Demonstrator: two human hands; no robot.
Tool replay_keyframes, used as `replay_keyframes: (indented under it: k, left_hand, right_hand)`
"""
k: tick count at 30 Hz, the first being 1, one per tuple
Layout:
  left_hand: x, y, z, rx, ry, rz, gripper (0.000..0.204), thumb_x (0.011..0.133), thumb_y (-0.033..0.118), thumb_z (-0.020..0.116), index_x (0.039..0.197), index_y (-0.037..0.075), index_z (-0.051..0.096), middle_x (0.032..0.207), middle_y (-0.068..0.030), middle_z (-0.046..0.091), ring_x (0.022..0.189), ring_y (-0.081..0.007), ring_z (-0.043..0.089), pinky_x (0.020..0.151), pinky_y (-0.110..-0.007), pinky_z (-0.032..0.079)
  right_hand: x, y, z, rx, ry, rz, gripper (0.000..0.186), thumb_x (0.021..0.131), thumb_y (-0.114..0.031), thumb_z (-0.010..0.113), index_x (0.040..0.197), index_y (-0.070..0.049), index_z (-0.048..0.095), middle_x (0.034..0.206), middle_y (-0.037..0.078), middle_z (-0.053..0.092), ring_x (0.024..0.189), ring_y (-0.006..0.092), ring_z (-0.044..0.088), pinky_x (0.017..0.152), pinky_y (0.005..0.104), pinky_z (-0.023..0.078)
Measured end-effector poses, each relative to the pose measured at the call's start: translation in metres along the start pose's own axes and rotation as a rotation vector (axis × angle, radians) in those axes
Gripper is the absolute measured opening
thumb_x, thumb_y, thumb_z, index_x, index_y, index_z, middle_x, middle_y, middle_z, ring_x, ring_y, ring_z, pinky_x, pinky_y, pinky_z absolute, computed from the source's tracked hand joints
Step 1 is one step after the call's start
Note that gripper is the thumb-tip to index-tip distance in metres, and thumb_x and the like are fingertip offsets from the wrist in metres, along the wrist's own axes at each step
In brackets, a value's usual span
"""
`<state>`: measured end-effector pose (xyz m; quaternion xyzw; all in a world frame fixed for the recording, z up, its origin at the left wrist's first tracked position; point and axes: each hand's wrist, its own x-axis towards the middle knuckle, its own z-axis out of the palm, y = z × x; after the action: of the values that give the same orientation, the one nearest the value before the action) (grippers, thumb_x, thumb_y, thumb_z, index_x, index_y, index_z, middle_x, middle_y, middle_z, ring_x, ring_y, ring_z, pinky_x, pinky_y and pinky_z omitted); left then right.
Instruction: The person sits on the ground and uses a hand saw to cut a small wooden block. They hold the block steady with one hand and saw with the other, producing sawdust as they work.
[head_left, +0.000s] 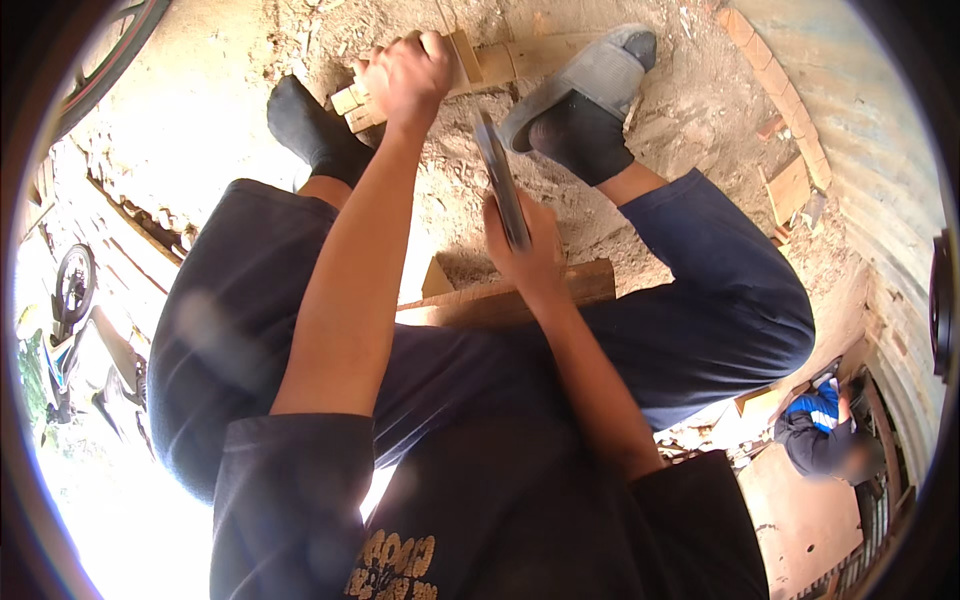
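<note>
Nearest: dark shirt with a yellow print (395, 565) at the lower edge; both bare forearms rise from it.

Seat: pale wooden plank (500, 300) between the knees, edge-on, under the dark blue trousers (720, 290). Knees spread wide, leaving a narrow wedge of bare ground between the legs as working room.

Right hand (525, 250): fingers wrapped fully about the handle of a flat grey blade (497, 170), which points up and away, tilted slightly left, its tip just beside the slippered foot.

Left hand (408, 75): arm stretched forward, wrist bent down, fingers clenched over the near end of a bundle of light wooden sticks (480, 65). Bundle lies on the dirt ground (690, 110) at the top of the view, between the two feet.

Feet: black sock (310, 125) left of the bundle; grey slipper (585, 80) right, resting on it.

Far right: brick edging (780, 100) along a corrugated wall (880, 150); another person in blue (820, 425) crouches lower right.

Far left: parked motorbike (70, 330), glare beyond.
</note>
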<state>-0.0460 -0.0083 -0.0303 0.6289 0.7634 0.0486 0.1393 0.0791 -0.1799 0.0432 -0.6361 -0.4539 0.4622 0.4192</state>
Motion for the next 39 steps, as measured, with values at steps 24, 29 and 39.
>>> replay_keyframes:
  k: [24, 29, 39]
  left_hand:
    - [-0.002, 0.003, 0.008, 0.046, 0.087, 0.005, 0.047, 0.084, 0.036, 0.038, 0.083, 0.005, 0.075, 0.083, -0.0218, 0.070, 0.088, -0.0400, 0.065, 0.098, -0.051, 0.035]
    - [0.003, -0.004, 0.003, -0.003, 0.012, -0.029, 0.047, 0.085, 0.039, 0.041, 0.087, 0.005, 0.073, 0.089, -0.0200, 0.071, 0.095, -0.0355, 0.064, 0.094, -0.048, 0.037]
    - [0.007, -0.006, 0.003, -0.011, 0.191, 0.044, 0.047, 0.087, 0.038, 0.041, 0.087, 0.005, 0.074, 0.086, -0.0188, 0.071, 0.085, -0.0372, 0.066, 0.092, -0.048, 0.041]
  right_hand:
    - [0.031, 0.000, 0.009, 0.116, -0.020, 0.050, 0.012, 0.088, -0.006, 0.063, 0.079, 0.000, 0.058, 0.054, 0.008, 0.051, 0.048, 0.0101, 0.051, 0.046, 0.0297, 0.038]
    - [-0.027, 0.032, -0.007, -0.113, -0.022, -0.131, 0.015, 0.090, -0.009, 0.063, 0.078, 0.001, 0.058, 0.056, 0.006, 0.049, 0.047, 0.0099, 0.047, 0.045, 0.0304, 0.034]
    - [-0.015, 0.024, 0.001, -0.082, -0.025, -0.007, 0.015, 0.090, -0.006, 0.060, 0.078, 0.002, 0.058, 0.057, 0.011, 0.052, 0.050, 0.0140, 0.049, 0.049, 0.0326, 0.039]
